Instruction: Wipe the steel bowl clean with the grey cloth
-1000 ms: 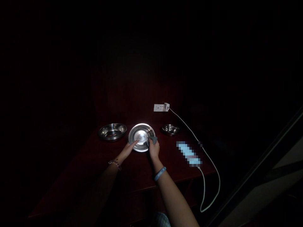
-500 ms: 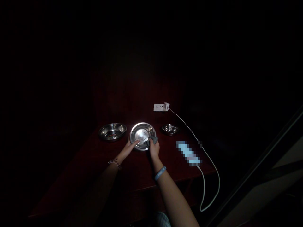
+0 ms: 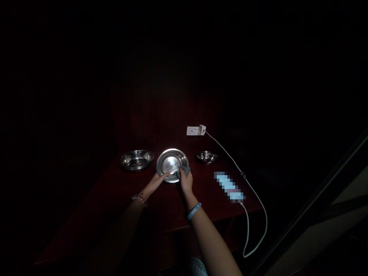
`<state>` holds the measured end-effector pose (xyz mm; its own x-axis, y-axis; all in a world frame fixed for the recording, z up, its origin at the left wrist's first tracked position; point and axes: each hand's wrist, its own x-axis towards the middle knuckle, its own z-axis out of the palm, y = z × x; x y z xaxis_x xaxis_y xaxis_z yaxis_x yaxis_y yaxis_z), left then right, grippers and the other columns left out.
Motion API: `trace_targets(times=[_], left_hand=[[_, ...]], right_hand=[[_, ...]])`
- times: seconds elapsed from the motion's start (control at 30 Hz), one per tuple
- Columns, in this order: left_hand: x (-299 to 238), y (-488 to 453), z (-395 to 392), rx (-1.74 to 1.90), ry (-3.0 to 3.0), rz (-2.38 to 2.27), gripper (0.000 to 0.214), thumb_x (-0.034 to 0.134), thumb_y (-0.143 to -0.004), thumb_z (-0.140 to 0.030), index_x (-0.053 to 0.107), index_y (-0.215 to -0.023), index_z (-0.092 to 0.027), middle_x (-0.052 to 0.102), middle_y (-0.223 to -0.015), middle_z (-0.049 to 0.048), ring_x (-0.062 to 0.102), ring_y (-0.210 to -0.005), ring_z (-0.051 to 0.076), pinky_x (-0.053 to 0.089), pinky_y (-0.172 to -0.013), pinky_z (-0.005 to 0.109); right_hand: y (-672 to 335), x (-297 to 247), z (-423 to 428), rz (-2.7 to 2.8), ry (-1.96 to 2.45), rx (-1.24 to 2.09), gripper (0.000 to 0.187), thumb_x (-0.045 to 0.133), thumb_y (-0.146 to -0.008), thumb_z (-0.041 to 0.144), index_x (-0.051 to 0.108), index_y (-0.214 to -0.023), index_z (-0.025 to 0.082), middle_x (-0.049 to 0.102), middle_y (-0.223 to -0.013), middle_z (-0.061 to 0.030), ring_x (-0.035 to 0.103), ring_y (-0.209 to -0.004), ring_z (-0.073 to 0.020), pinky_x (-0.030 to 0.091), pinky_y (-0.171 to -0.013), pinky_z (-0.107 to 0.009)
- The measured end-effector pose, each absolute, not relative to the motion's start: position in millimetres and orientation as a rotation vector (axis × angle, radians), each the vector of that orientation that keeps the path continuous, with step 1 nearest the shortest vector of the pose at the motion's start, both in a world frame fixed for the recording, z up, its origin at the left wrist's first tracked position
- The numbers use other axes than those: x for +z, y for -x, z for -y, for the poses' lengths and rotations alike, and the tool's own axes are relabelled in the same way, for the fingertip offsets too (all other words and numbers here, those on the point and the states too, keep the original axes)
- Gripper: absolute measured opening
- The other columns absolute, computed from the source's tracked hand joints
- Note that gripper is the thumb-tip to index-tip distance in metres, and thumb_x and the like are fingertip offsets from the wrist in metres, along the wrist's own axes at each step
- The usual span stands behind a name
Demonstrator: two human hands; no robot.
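Observation:
A shiny steel plate [image 3: 171, 161] stands tilted on a dark red table [image 3: 161, 207], facing me. My left hand [image 3: 156, 181] grips its lower left rim, thumb on the face. My right hand [image 3: 186, 181] is closed on a small grey cloth [image 3: 184, 170] pressed against the plate's lower right edge. A bracelet sits on my left wrist and a blue band on my right.
A steel bowl [image 3: 136, 159] sits left of the plate and a smaller steel bowl [image 3: 207, 157] to its right. A white power strip [image 3: 196, 130] lies behind, with a white cable [image 3: 253, 191] running to a blurred lit device [image 3: 229, 186]. The surroundings are dark.
The plate's tilt and glare shifted slightly between frames. The cloth and both hands stay at nearly the same spots on its rim.

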<state>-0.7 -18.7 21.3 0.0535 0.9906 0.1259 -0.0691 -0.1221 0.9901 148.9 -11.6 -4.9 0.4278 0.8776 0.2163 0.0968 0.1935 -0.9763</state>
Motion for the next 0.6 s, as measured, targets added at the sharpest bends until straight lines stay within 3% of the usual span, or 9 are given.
trace_targets(times=[0.37, 0.6], left_hand=[[25.2, 1.5, 21.8, 1.274, -1.286, -1.064, 0.082, 0.078, -0.069, -0.044, 0.06, -0.14, -0.007, 0.059, -0.149, 0.0232, 0.048, -0.147, 0.037, 0.031, -0.126, 0.044], [21.7, 1.7, 20.2, 1.288, -1.268, -1.077, 0.066, 0.074, -0.078, -0.036, 0.06, -0.137, -0.009, 0.065, -0.144, 0.0201, 0.054, -0.142, 0.037, 0.035, -0.124, 0.043]], right_hand=[[-149.4, -4.1, 12.6, 1.011, 1.318, 0.662, 0.03, 0.06, -0.079, 0.037, 0.074, -0.1, 0.02, 0.081, -0.104, -0.0088, 0.075, -0.1, -0.027, 0.054, -0.088, -0.034], [-149.2, -3.8, 11.8, 0.985, 1.343, 0.681, 0.025, 0.063, -0.078, 0.038, 0.074, -0.093, 0.022, 0.081, -0.096, -0.0057, 0.075, -0.094, -0.024, 0.054, -0.082, -0.029]])
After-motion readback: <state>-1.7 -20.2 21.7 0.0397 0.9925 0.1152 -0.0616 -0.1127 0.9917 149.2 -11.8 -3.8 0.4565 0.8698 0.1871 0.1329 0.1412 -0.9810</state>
